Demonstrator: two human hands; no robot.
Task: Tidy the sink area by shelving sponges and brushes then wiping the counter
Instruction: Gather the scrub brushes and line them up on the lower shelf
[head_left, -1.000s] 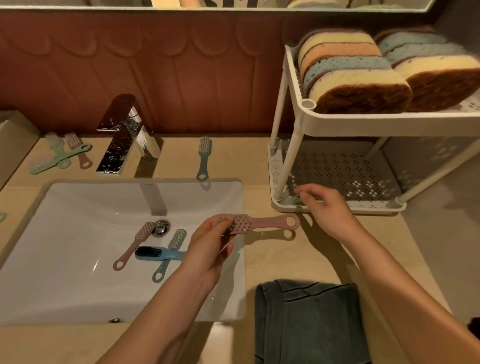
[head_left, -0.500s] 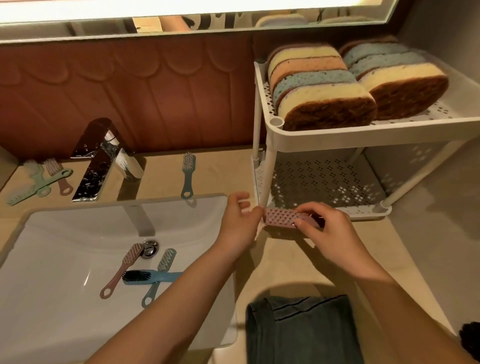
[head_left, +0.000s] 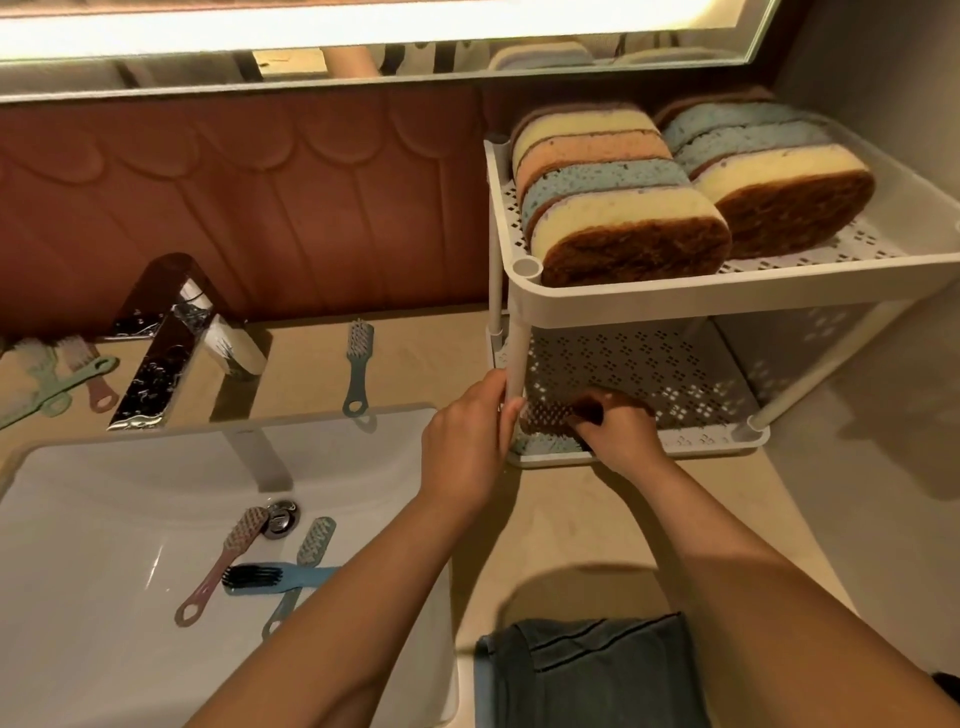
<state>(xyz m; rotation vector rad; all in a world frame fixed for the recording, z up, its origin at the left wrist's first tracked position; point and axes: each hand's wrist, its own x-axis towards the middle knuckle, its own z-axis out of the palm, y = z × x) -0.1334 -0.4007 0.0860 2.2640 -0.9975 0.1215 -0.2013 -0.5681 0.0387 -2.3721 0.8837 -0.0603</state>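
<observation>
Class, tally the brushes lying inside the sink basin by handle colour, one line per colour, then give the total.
pink brush: 1
pale teal brush: 1
blue brush: 1
Total: 3
Not counted: the held brush in the right hand at the rack.

I saw a pink brush (head_left: 548, 415), a white rack (head_left: 675, 304) with diamond-pattern holes, yellow, orange and blue sponges (head_left: 623, 208) backed brown, a dark teal cloth (head_left: 597, 670) near, a red-brown scalloped wall (head_left: 260, 208) far.
</observation>
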